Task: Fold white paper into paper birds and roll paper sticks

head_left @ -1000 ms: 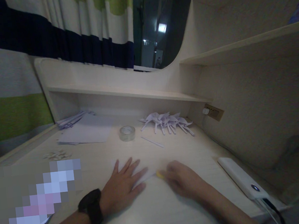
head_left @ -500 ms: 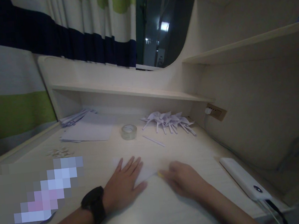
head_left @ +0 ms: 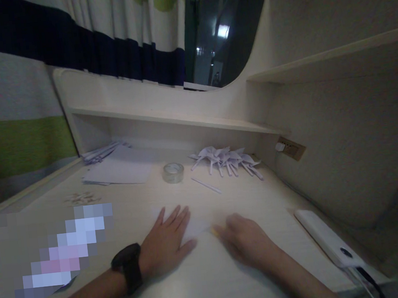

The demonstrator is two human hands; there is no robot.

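My left hand [head_left: 169,249] lies flat with its fingers spread, pressing on a small sheet of white paper [head_left: 197,228]. Most of that sheet is hidden under the palm and fingers. At the sheet's right edge, my right hand [head_left: 247,239] is closed around a small yellow thing [head_left: 215,231]. Only its tip shows beside the fingers, so its kind is unclear. Beyond the hands lies a thin white paper stick [head_left: 206,185]. Several white paper pinwheels [head_left: 223,158] lie in a row behind it.
A roll of clear tape [head_left: 173,173] stands near the back. A stack of white paper [head_left: 120,166] lies back left, with small loose bits [head_left: 82,198] before it. A blurred-out object [head_left: 67,253] is at left. A white power bank [head_left: 327,240] with cables lies at right.
The view has shifted slightly. Both hands keep nearly the same place on the desk: the left still flat on the paper, the right still closed on the yellow thing.
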